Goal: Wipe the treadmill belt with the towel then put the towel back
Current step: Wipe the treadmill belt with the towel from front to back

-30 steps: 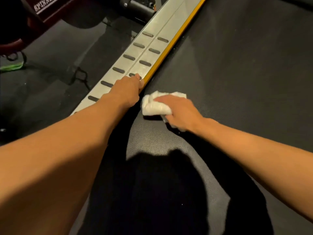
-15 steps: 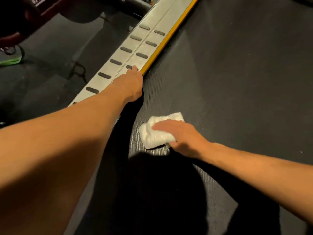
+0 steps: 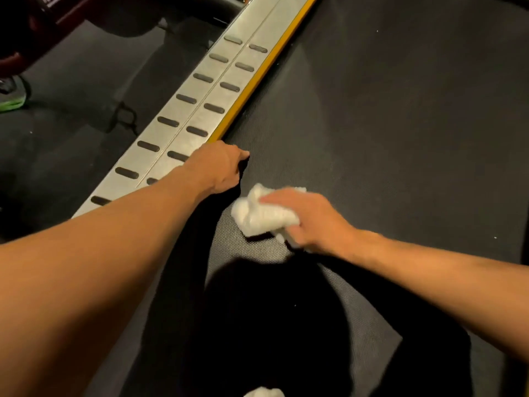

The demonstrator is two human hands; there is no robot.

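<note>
The dark textured treadmill belt (image 3: 386,133) fills the right side of the head view. A bunched white towel (image 3: 262,214) lies on it near the left edge. My right hand (image 3: 307,219) lies over the towel's right part, fingers on top, gripping it against the belt; a bit of towel shows under the hand. My left hand (image 3: 219,166) rests on the inner edge of the silver side rail (image 3: 200,110), just up-left of the towel. Its fingers curl over the yellow strip (image 3: 257,78) toward the belt, and their tips are hidden.
Dark floor (image 3: 74,116) lies left of the rail, with a black cable (image 3: 126,116) and a green item (image 3: 13,103) on it. A dark red machine part (image 3: 34,21) is at the top left. My shadow covers the near belt. A small white thing (image 3: 263,392) shows at the bottom edge.
My right hand drew the towel back toward me along the belt, then pushed it forward again, close to my left hand. The towel is more bunched. My left hand stayed on the rail's edge.
</note>
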